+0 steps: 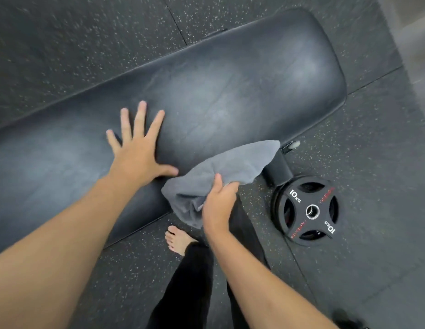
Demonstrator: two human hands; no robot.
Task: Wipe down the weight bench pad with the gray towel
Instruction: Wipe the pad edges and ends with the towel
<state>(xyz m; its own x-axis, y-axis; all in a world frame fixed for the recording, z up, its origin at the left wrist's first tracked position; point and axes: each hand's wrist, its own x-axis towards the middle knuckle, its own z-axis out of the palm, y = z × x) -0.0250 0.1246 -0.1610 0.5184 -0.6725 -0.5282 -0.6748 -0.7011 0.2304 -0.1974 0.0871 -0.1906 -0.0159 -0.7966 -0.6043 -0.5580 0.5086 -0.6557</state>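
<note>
The black padded weight bench pad runs diagonally from lower left to upper right, with dull smears across its surface. My left hand lies flat on the pad's near half, fingers spread. My right hand grips the gray towel at the pad's near edge. Part of the towel drapes over that edge and the rest hangs bunched below my fingers. The towel hides a stretch of the pad's near edge.
A black 10 kg weight plate lies on the speckled rubber floor right of the bench, beside the bench's leg and wheel. My bare foot and dark trouser legs stand close under the bench edge.
</note>
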